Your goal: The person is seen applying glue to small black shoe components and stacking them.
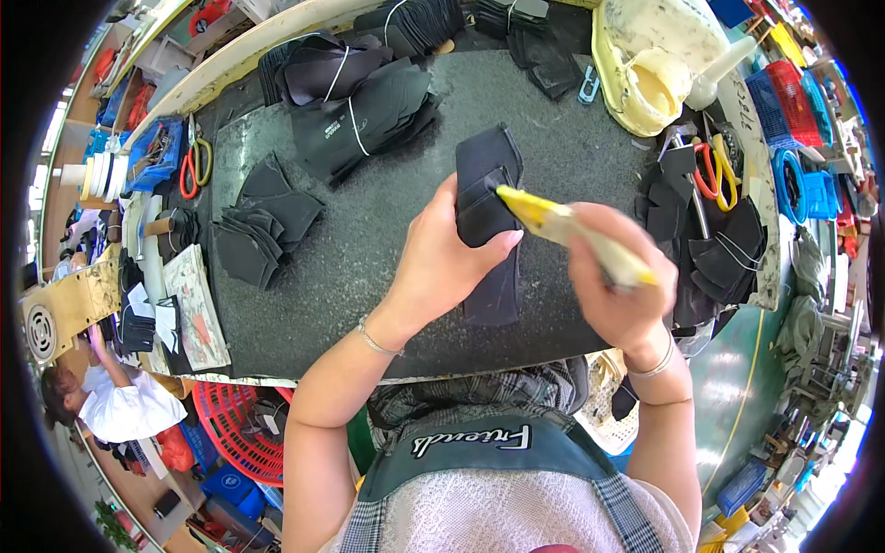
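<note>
Black piece (483, 157), likely light, pliable, best edge-held: clasped in left hand (441, 251), with yellow-white tool (544, 219) gripped in right hand (619, 286).

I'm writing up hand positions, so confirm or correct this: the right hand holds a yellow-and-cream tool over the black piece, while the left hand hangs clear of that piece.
Not right: the head view shows the left hand gripping the black piece, not clear of it. The right hand does hold the yellow-and-cream tool over it.
</note>
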Demonstrator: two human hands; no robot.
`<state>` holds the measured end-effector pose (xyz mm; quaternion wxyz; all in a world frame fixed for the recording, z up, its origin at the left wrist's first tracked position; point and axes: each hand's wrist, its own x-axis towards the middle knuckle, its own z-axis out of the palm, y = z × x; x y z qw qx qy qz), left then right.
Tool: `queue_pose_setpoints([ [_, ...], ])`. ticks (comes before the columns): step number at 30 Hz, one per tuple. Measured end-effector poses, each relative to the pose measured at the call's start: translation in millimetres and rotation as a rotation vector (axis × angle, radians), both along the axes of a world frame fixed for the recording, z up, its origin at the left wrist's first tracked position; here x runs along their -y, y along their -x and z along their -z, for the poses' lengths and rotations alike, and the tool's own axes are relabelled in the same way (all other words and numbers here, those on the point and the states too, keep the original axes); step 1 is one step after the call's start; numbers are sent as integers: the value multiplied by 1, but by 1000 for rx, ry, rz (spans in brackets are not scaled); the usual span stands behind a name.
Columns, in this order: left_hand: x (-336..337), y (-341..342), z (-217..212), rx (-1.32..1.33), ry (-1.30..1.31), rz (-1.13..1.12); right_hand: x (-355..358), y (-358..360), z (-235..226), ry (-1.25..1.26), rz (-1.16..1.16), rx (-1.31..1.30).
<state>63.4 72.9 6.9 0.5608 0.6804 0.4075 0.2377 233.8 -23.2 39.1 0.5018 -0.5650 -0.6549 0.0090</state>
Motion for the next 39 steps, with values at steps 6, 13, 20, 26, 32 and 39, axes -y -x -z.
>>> queue_pose_setpoints([
  [6, 1, 1, 2, -16, -18, -14, 0, 6, -17, 80, 72, 52],
  [13, 5, 14, 7, -220, -379, -12, -6, -8, -17, 54, 151, -152],
  [20, 6, 25, 6, 181, 112, -99, -3, -10, -17, 76, 127, -461],
  [26, 11, 33, 9, 340, 239, -160, -9, -13, -19, 10, 157, -393],
  [32, 15, 42, 13, 363, 181, -234, -12, -15, -17, 77, 167, -457],
  [39, 13, 48, 12, 427, 369, -305, -28, -12, -20, 208, 174, -419],
])
